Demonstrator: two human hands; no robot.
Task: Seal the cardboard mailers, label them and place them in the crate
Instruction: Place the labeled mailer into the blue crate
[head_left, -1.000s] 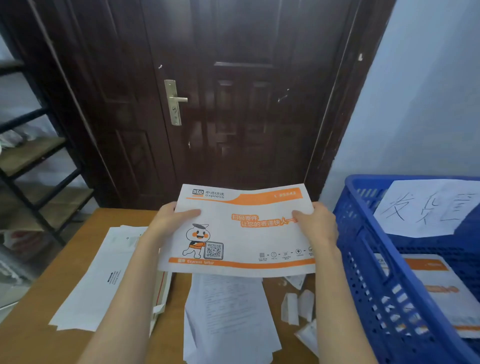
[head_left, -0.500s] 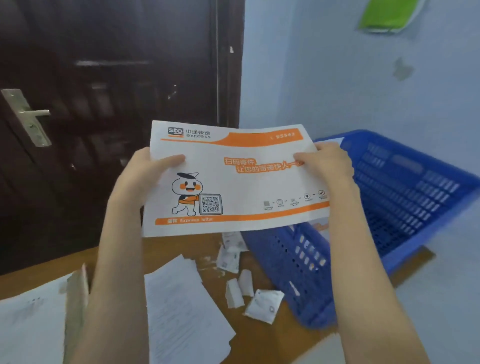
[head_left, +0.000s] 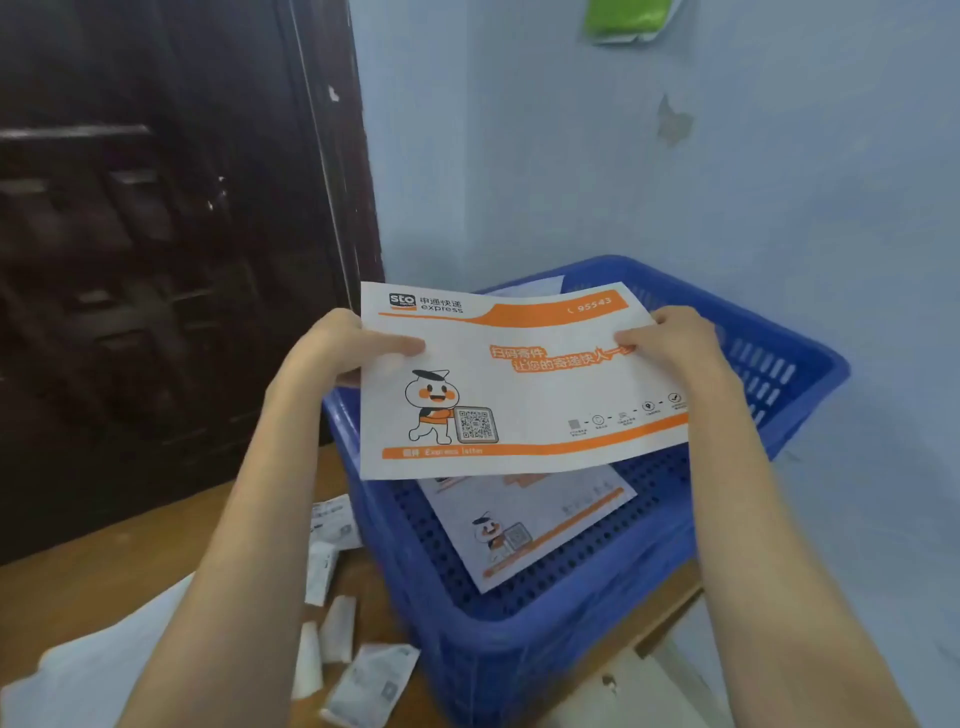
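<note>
Single head-worn view, looking forward and down, close over a blue crate (head_left: 519, 660) beside a wall (head_left: 675, 182).

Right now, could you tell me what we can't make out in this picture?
- Head view: the held mailer hides its own back, so any seal or label is unseen.
- It covers the upper part of the mailer in the crate.
- The small icons' captions are too tiny to read.

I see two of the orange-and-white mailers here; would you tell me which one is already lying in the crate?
The lower mailer, lying flat on the blue crate floor. The other mailer is held above the crate by the left hand and right hand.
</note>
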